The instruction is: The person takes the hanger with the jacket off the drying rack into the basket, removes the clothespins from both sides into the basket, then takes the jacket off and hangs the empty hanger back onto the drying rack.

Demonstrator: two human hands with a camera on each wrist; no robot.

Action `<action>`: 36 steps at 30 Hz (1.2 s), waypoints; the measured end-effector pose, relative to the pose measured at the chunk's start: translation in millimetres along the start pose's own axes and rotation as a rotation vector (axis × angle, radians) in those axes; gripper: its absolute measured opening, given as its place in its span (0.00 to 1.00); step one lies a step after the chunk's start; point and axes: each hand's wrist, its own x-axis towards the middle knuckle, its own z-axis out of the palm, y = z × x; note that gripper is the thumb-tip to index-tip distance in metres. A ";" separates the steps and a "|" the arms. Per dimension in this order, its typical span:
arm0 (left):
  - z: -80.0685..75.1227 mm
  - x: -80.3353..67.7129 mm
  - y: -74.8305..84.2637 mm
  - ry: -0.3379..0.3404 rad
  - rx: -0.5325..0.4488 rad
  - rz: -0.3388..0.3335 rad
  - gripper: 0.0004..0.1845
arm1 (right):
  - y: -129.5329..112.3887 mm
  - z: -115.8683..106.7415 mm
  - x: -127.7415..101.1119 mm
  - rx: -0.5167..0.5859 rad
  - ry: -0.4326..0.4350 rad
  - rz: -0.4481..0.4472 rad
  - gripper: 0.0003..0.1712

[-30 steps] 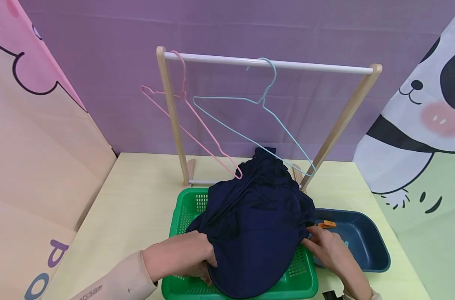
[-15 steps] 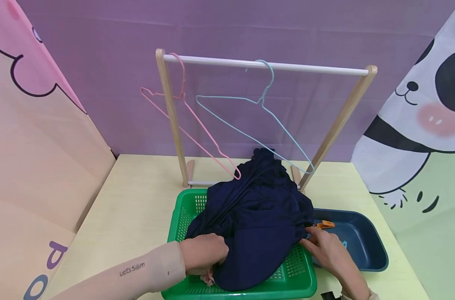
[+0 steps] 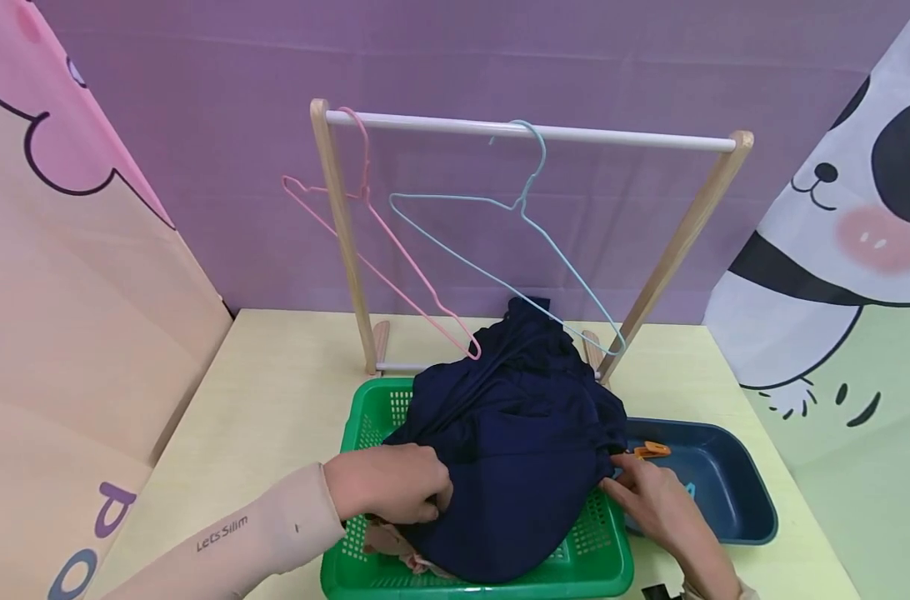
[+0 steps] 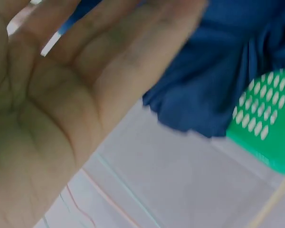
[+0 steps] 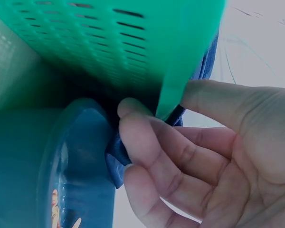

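A dark navy garment (image 3: 522, 467) lies bunched over the green basket (image 3: 361, 408), spilling past its far edge. My left hand (image 3: 395, 483) pinches the garment near its left front edge; its fingertips run out of the left wrist view. A pale pink cloth (image 3: 395, 543) shows in the basket below that hand. At the basket's right rim, my right hand (image 3: 653, 496) holds a fold of the garment. In the right wrist view, its thumb lies on one side of the rim and its curled fingers (image 5: 142, 137) on the other.
Behind the basket stands a wooden rack with a white bar (image 3: 620, 136). From it hang a pink hanger (image 3: 367, 158) and a light blue hanger (image 3: 542, 154), low over the garment. A dark blue tub (image 3: 755, 467) with an orange clothespin (image 3: 652, 450) sits at the right.
My left hand came from under the garment's left front edge up onto it, drawing the hem slightly back. More pink cloth shows below. The right hand has stayed at the rim.
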 end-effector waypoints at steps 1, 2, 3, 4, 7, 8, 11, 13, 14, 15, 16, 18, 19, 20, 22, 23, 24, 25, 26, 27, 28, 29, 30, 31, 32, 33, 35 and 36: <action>-5.3 -0.2 -3.1 0.058 -0.005 0.015 0.06 | 0.1 0.3 0.0 0.000 0.000 0.000 0.23; -10.0 0.7 -7.0 0.122 -0.003 0.030 0.05 | 0.3 0.5 0.0 -0.001 0.001 -0.002 0.23; -14.4 2.5 -11.5 0.193 0.011 0.038 0.05 | 0.4 0.7 0.0 -0.002 0.004 -0.005 0.23; -18.6 4.7 -16.5 0.256 0.026 0.029 0.06 | 0.5 0.9 -0.2 -0.002 0.006 -0.007 0.22; -29.0 15.4 -35.6 0.390 0.077 -0.040 0.15 | 0.9 1.0 -0.6 -0.003 0.016 -0.012 0.22; -31.9 20.4 -42.9 0.414 0.089 -0.065 0.19 | 1.1 1.0 -0.7 -0.004 0.019 -0.014 0.22; -39.7 36.6 -64.9 0.426 0.079 -0.143 0.25 | 1.4 0.9 -0.8 -0.003 0.021 -0.013 0.22; -44.4 48.3 -76.9 0.424 0.046 -0.165 0.25 | 1.5 1.0 -0.9 -0.001 0.023 -0.013 0.22; -46.9 53.8 -81.5 0.416 0.021 -0.178 0.25 | 1.5 1.1 -1.0 0.001 0.024 -0.012 0.22; -49.4 59.3 -85.2 0.407 -0.005 -0.190 0.25 | 1.5 1.1 -0.9 0.002 0.025 -0.013 0.22; -51.5 64.5 -88.0 0.399 -0.036 -0.200 0.25 | 1.6 1.2 -0.8 0.004 0.027 -0.015 0.22; -55.6 74.4 -91.5 0.384 -0.089 -0.196 0.23 | 1.5 1.2 -0.9 0.006 0.031 -0.014 0.22; -57.2 78.9 -92.6 0.378 -0.116 -0.187 0.22 | 1.5 1.2 -0.7 0.008 0.032 -0.014 0.22; -58.5 82.6 -93.3 0.373 -0.139 -0.182 0.20 | 1.5 1.2 -0.5 0.010 0.031 -0.013 0.22; -59.5 88.7 -94.4 0.372 -0.158 -0.158 0.16 | 1.6 1.5 -0.2 0.019 0.028 -0.013 0.23; -59.7 90.7 -94.7 0.372 -0.164 -0.153 0.15 | 1.7 1.8 -0.2 0.024 0.027 -0.013 0.23; -59.3 92.1 -95.1 0.377 -0.169 -0.155 0.13 | 1.9 2.1 0.0 0.029 0.026 -0.014 0.23; -58.9 92.8 -95.0 0.391 -0.164 -0.153 0.13 | 2.1 2.3 0.1 0.032 0.026 -0.016 0.22; -58.2 92.8 -94.8 0.408 -0.160 -0.156 0.13 | 2.3 2.4 0.0 0.033 0.027 -0.018 0.22; -57.4 92.5 -94.3 0.431 -0.153 -0.152 0.13 | 2.5 2.5 -0.1 0.035 0.029 -0.020 0.22; -56.5 91.4 -93.6 0.455 -0.149 -0.147 0.13 | 2.7 2.5 -0.2 0.035 0.031 -0.020 0.22; -55.5 89.9 -92.4 0.482 -0.148 -0.134 0.13 | 2.8 2.4 -0.3 0.035 0.034 -0.021 0.22; -54.1 87.9 -91.0 0.512 -0.136 -0.112 0.13 | 3.0 2.3 -0.3 0.034 0.036 -0.022 0.22; -52.5 84.7 -88.9 0.540 -0.121 -0.087 0.13 | 3.2 2.1 -0.3 0.034 0.036 -0.024 0.22; -50.8 81.4 -86.4 0.556 -0.116 -0.070 0.13 | 3.4 2.0 -0.3 0.035 0.035 -0.025 0.22; -48.9 77.3 -83.1 0.569 -0.105 -0.049 0.13 | 3.7 1.8 -0.2 0.038 0.033 -0.026 0.22; -45.1 67.6 -74.8 0.584 -0.082 0.000 0.13 | 4.4 1.4 0.0 0.040 0.031 -0.026 0.23; -43.0 62.2 -70.2 0.585 -0.078 0.016 0.14 | 4.8 1.2 0.2 0.041 0.029 -0.025 0.23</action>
